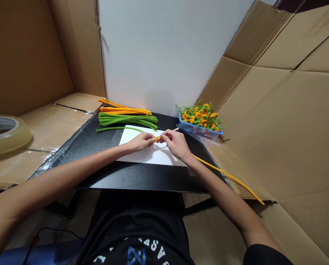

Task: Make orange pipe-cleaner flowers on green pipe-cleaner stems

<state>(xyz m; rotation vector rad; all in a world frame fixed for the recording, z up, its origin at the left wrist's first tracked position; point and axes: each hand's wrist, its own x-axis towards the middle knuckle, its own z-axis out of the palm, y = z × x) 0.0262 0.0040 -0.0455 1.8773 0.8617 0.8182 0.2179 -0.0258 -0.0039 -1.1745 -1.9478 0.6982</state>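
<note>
Two hands meet over a sheet of white paper (pixel 132 137), their fingertips almost touching; the left hand (pixel 140 142) and the right hand (pixel 176 144) both pinch a small orange coil (pixel 158 138) between them, so both are closed on it, and the fingers hide most of its shape; the coil sits right in the middle of the pinch, just above the paper; a long yellow pipe cleaner (pixel 227 177) leaves the right side of the grip, runs beneath the right wrist and trails out past the edge of a black table (pixel 142 180); the right hand hides whether it joins the coil; a pinch this close suits so small a piece: fingertips right at the coil, wrists steady, the long end left free so its weight does not drag on the turns; just beyond the grip lie a bundle of green pipe cleaners (pixel 128 119) and, behind them, a bundle of orange pipe cleaners (pixel 125 109); one loose green pipe cleaner (pixel 117 129) reaches toward the grip; beyond and to the right, a blue plastic basket (pixel 200 131) holds orange flowers (pixel 200 116) on green stems; far left of the grip, a roll of clear tape (pixel 6 135) sits on cardboard (pixel 56 127).
</note>
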